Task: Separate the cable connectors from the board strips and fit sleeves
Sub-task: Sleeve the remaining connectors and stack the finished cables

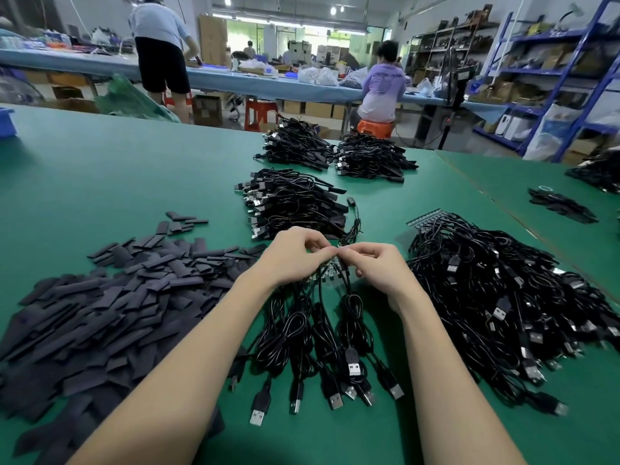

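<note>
— While my hands are up over the table (134, 169), ask what you like.

— What are they holding?

— My left hand (292, 255) and right hand (379, 266) meet fingertip to fingertip, both curled, pinching the top of a board strip (327, 271). Most of that strip is hidden under my fingers; I only see a few small connectors poking out below the left palm.

— And the cables on it?

— A bunch of cables (318, 333) hangs down from the strip towards me, looped, with the USB plugs (352, 365) fanned out on the table between my forearms.

— Where are the sleeves?

— To my left: a big heap of flat dark sleeves (110, 303), spreading from the near edge up to a few loose ones further back. None is in my hands.

— What's on your right?

— A large tangled pile (510, 307) of cables, just beside my right wrist. At its far edge another strip (427, 217) sticks out, with connectors in a row.

— And ahead of you?

— A stack (292, 203) of cables just beyond my fingers, and two more stacks (335, 152) further back, side by side. I cannot tell from here whether those carry sleeves.

— Anyone else around?

— Past the table, one person stands (161, 45) at a long blue bench and another sits on an orange stool (375, 127), both with backs turned. Blue shelving (570, 62) lines the right wall.
</note>
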A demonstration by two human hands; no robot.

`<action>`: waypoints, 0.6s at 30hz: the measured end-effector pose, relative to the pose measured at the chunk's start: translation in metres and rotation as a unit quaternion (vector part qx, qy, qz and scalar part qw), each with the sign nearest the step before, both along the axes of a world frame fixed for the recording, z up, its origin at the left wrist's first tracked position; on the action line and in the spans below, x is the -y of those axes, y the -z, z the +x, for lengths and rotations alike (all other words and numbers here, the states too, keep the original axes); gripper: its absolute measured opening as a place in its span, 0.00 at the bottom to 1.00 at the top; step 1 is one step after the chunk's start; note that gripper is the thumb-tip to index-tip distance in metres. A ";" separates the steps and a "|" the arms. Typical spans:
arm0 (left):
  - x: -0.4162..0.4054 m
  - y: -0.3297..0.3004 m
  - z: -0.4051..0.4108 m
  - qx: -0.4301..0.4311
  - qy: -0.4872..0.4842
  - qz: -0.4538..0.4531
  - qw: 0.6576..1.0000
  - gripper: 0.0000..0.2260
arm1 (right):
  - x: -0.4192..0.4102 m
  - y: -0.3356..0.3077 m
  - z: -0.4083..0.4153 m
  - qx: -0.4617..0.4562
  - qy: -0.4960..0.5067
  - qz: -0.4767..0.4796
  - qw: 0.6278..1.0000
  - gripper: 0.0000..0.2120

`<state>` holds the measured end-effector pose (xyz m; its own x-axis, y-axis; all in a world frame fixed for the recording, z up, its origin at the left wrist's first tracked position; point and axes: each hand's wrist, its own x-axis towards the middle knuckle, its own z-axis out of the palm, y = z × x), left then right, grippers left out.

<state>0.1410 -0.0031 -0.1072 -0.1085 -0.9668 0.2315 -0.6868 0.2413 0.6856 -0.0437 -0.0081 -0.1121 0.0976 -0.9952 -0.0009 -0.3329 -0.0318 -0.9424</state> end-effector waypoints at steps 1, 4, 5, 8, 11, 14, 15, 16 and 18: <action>0.000 0.000 0.000 -0.011 0.008 0.000 1.000 0.06 | -0.001 0.000 -0.002 0.020 -0.004 0.009 1.000 0.06; -0.001 0.000 0.001 -0.058 0.035 0.013 0.998 0.07 | -0.003 -0.003 -0.005 0.060 -0.007 0.039 0.997 0.08; -0.002 -0.001 0.002 -0.082 0.047 0.025 0.995 0.07 | -0.004 -0.005 -0.006 0.087 -0.012 0.055 0.995 0.08; -0.004 -0.004 0.006 -0.145 0.085 0.064 0.984 0.06 | -0.005 -0.009 -0.004 0.174 -0.045 0.117 0.977 0.08; -0.008 -0.006 0.008 -0.236 0.116 0.119 0.957 0.06 | -0.007 -0.008 -0.001 0.262 -0.099 0.190 0.941 0.08; -0.009 -0.007 0.009 -0.215 0.101 0.127 0.963 0.07 | -0.007 -0.013 -0.007 0.336 -0.055 0.237 0.910 0.07; -0.009 -0.006 0.010 -0.174 0.088 0.123 0.973 0.07 | -0.005 -0.015 -0.012 0.334 -0.028 0.224 0.915 0.08; -0.009 -0.005 0.010 -0.131 0.079 0.121 0.981 0.08 | -0.004 -0.017 -0.016 0.308 -0.002 0.199 0.930 0.09; -0.011 -0.005 0.005 -0.042 0.061 0.095 0.993 0.08 | -0.002 -0.024 -0.021 0.243 0.022 0.130 0.961 0.09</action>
<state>0.1461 0.0075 -0.1025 -0.2158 -0.9746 0.0596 -0.5983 0.1802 0.7807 -0.0645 -0.0060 -0.0876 0.1066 -0.9709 -0.2144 0.1531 0.2291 -0.9613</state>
